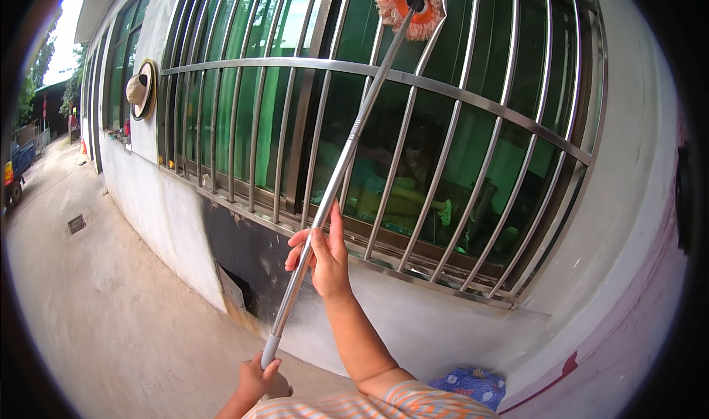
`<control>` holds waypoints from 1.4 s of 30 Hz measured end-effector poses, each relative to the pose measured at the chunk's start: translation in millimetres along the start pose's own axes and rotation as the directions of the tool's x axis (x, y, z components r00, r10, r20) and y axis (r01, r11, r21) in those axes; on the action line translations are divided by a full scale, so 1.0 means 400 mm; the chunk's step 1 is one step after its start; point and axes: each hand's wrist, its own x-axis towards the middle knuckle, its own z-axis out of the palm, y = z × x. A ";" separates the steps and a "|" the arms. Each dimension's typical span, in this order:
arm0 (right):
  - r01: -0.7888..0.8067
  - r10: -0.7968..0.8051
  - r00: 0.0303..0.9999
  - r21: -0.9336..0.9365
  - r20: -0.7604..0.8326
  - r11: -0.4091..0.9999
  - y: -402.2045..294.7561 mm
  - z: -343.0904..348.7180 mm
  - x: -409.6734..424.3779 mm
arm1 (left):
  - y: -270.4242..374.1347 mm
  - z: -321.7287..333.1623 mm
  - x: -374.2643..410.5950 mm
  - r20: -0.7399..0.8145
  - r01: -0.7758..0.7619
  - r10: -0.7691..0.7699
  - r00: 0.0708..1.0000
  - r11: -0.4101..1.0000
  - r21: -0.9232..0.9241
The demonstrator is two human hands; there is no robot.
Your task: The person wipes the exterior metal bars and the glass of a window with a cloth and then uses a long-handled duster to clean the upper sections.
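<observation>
A long metal pole [343, 161] runs diagonally up from my hands to a round pink-orange fluffy duster head [409, 8] at the top. The duster head is at the upper part of a barred window, among the steel bars [432, 93]. My left hand [257, 377] grips the grey handle end of the pole at the bottom. Higher up, my right hand [327, 258] holds the shaft between thumb and fingers, with one finger stretched along it. Behind the bars, the green-tinted window glass [365, 125] shows reflections.
A straw-coloured hat [143, 89] hangs on the wall at the left. A blue patterned cloth item [471, 386] lies low by the wall corner. A dark panel [243, 258] is under the window. Paving with a small drain grate [76, 224] stretches left towards a blue vehicle [19, 167].
</observation>
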 end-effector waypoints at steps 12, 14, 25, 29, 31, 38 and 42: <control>0.053 -0.102 0.975 -0.242 -0.198 0.969 0.241 0.118 0.159 | -0.137 -0.270 0.300 0.100 0.026 0.012 0.995 0.931 -0.365; 0.054 -0.106 0.970 -0.233 -0.217 0.971 0.264 0.130 0.182 | -0.140 -0.306 0.332 0.095 -0.006 0.047 0.994 0.923 -0.386; -0.002 -0.055 0.958 -0.198 -0.281 0.980 0.313 0.130 0.328 | -0.079 -0.365 0.476 0.007 -0.022 0.027 1.000 0.918 -0.396; 0.057 -0.123 0.951 -0.232 -0.283 0.971 0.244 0.074 0.414 | 0.007 -0.298 0.534 -0.010 -0.025 0.023 1.000 0.913 -0.407; 0.062 -0.132 0.952 -0.248 -0.276 0.967 0.202 0.045 0.479 | 0.060 -0.261 0.577 -0.029 -0.038 0.028 0.999 0.907 -0.420; 0.080 -0.196 0.949 -0.416 -0.245 0.906 -0.043 -0.052 0.684 | 0.285 -0.113 0.725 -0.012 -0.235 0.252 0.968 0.880 -0.414; 0.016 -0.194 0.943 -0.548 -0.269 0.837 -0.108 -0.100 0.723 | 0.321 -0.009 0.757 0.058 -0.268 0.338 0.940 0.829 -0.491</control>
